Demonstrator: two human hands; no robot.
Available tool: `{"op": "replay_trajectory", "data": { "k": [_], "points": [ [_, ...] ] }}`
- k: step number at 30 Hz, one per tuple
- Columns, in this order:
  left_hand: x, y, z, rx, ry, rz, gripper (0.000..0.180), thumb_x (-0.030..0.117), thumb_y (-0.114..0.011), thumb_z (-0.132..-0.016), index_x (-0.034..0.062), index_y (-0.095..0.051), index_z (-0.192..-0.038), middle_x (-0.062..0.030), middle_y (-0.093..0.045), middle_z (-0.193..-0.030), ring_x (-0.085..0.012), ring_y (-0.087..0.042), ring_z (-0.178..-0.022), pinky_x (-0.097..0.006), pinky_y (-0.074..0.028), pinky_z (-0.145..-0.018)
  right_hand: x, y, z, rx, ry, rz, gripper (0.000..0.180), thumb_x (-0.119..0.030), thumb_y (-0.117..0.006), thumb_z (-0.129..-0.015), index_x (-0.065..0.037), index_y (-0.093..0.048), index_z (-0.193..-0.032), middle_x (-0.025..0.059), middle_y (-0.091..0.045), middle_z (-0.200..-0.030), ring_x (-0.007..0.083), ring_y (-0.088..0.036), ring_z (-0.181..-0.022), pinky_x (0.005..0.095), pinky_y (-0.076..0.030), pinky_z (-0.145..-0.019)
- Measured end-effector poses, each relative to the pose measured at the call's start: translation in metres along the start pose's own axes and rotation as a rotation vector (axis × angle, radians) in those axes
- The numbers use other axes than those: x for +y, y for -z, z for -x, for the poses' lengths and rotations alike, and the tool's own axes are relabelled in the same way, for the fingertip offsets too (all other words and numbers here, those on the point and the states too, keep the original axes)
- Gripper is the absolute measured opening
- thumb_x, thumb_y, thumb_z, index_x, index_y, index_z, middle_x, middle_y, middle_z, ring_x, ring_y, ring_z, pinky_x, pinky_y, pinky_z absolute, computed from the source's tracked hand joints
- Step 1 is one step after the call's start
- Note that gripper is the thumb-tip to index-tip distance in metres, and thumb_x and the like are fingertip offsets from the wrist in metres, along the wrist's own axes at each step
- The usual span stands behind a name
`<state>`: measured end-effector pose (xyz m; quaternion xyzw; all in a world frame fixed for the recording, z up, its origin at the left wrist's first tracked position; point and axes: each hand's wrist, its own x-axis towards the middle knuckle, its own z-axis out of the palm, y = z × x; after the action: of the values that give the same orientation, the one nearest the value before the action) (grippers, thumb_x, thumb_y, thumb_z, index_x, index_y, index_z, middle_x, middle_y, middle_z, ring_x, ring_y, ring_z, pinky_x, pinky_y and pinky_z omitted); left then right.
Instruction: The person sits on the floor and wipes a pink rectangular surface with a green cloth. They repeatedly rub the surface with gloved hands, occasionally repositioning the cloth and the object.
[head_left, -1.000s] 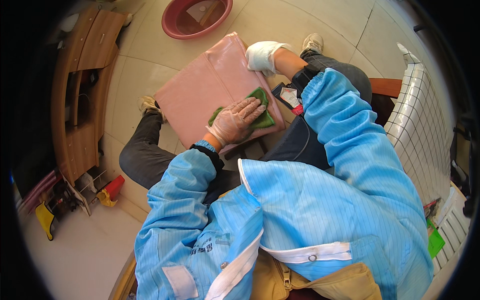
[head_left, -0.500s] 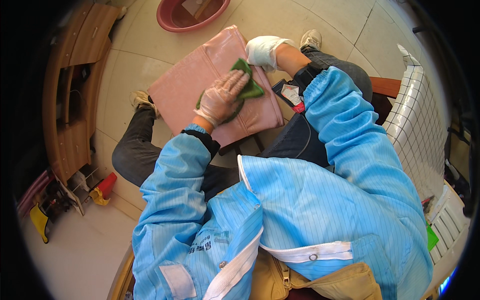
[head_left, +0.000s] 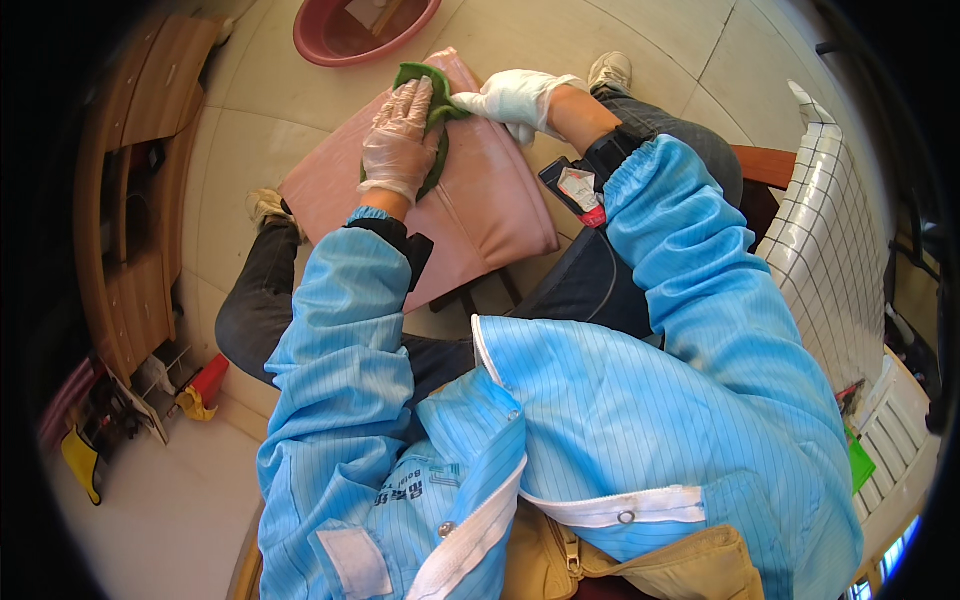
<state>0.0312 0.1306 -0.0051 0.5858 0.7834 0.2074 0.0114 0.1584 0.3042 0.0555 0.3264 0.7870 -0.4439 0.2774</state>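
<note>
Left hand [head_left: 398,140] is pressing flat, fingers spread, on green cloth [head_left: 432,120] | right hand [head_left: 517,98] is gripping pink cushion [head_left: 470,200] edge, upper centre | red basin [head_left: 350,30] is sitting above

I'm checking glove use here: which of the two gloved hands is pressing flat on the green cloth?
The left hand, in a clear glove, lies flat on the green cloth over the pink cushion. The right hand, in a white glove, grips the cushion's far edge.

Head camera, looking straight down

I see one fisheye view from my head, close above the pink seat [head_left: 470,200], my sleeves rising from the lower edge.
</note>
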Motion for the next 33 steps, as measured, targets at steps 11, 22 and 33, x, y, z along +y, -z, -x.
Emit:
{"op": "replay_trajectory", "data": {
  "k": [11, 22, 33],
  "points": [
    [0.014, 0.001, 0.0, 0.018, 0.12, 0.038, 0.054, 0.028, -0.064, -0.091, 0.0089, -0.051, -0.141, -0.0176, -0.052, -0.143, -0.0348, -0.049, -0.132, -0.042, -0.041, -0.109, 0.004, -0.003, 0.005, -0.053, -0.033, -0.296, 0.098, -0.083, -0.039, -0.085, 0.009, -0.064, -0.11, 0.0261, -0.067, -0.085, 0.034, -0.07, -0.064, 0.0472, -0.052, -0.061],
    [0.071, 0.028, 0.058, -0.243, -0.206, 0.176, 0.072, 0.013, -0.071, -0.076, 0.0065, -0.047, -0.143, -0.0201, -0.047, -0.145, -0.0383, -0.047, -0.133, -0.043, -0.04, -0.111, 0.007, -0.001, 0.003, -0.096, -0.055, -0.269, 0.099, -0.081, -0.038, -0.087, 0.01, -0.059, -0.121, 0.0248, -0.068, -0.096, 0.0349, -0.07, -0.064, 0.0435, -0.056, -0.064],
    [0.082, 0.044, 0.099, -0.464, -0.557, 0.176, 0.061, 0.014, -0.065, -0.079, 0.0088, -0.053, -0.139, -0.0148, -0.049, -0.145, -0.0304, -0.049, -0.134, -0.039, -0.043, -0.11, -0.002, -0.001, 0.014, -0.012, 0.026, -0.209, 0.094, -0.077, -0.036, -0.09, 0.011, -0.066, -0.1, 0.0202, -0.068, -0.078, 0.0304, -0.07, -0.059, 0.0409, -0.056, -0.059]
  ]
}}
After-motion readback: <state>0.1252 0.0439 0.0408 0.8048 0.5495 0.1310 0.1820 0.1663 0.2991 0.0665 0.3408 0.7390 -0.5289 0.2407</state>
